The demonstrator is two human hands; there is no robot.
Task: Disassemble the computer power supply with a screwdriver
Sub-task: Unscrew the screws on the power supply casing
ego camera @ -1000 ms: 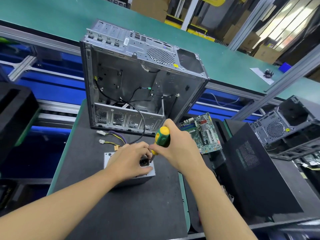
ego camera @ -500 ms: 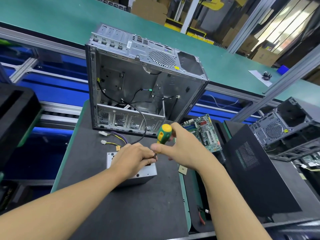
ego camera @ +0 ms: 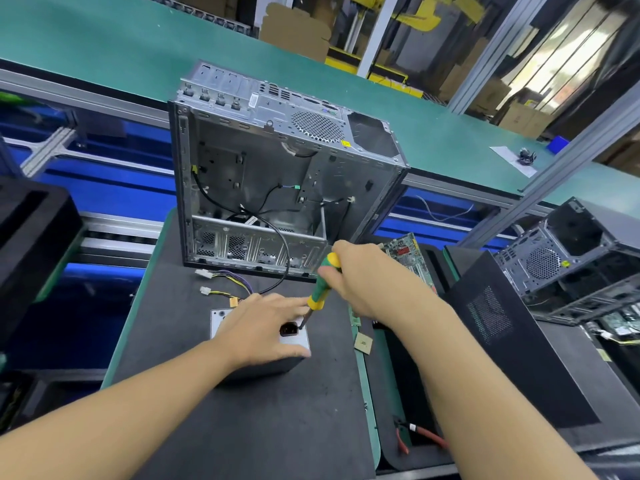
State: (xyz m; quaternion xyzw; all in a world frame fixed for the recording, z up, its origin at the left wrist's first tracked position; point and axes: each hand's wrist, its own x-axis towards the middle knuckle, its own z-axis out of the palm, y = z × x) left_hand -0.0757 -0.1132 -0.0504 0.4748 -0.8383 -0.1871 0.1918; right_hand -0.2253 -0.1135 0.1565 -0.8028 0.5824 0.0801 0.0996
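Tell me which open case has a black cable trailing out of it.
The middle case, upright on the mat behind the power supply; the case at the right edge sits off that mat.

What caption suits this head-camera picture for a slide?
Left hand rests on the power supply while the right hand holds a screwdriver tip beside its socket.

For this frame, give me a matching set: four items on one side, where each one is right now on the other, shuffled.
Things:
1 screwdriver
2 power supply
3 computer case
4 pliers

Places:
A under the left hand
B standing open at the far end of the black mat
C lying beside the right forearm
D gripped by the right hand

Pairs: 1-D, 2-A, 3-B, 4-C
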